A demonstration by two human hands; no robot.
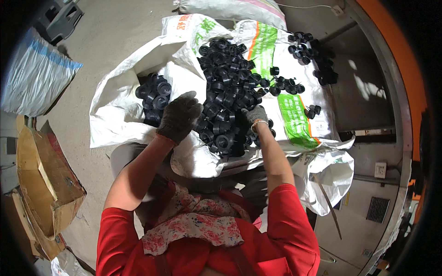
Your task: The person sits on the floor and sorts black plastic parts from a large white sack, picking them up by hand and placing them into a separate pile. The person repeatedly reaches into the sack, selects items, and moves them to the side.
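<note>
A heap of black ring-shaped plastic parts (pixel 224 82) lies on a flattened white woven sack (pixel 286 100) with green printed panels. My right hand (pixel 255 115), in a dark knit glove, reaches into the near right side of this heap; its fingertips are hidden among the parts. My left hand (pixel 181 117), gloved alike, hovers between the heap and an opened white sack (pixel 117 100). Its back faces me, so I cannot see whether anything is in its palm. More black plastic parts (pixel 153 96) lie inside the opened sack's mouth, just left of that hand.
Smaller clusters of black parts (pixel 300 48) lie at the far right of the sack. A cardboard box (pixel 45 183) and a full white bag (pixel 38 76) stand on the floor at left. A white sack (pixel 328 176) hangs near right, beside a machine with an orange panel (pixel 393 45).
</note>
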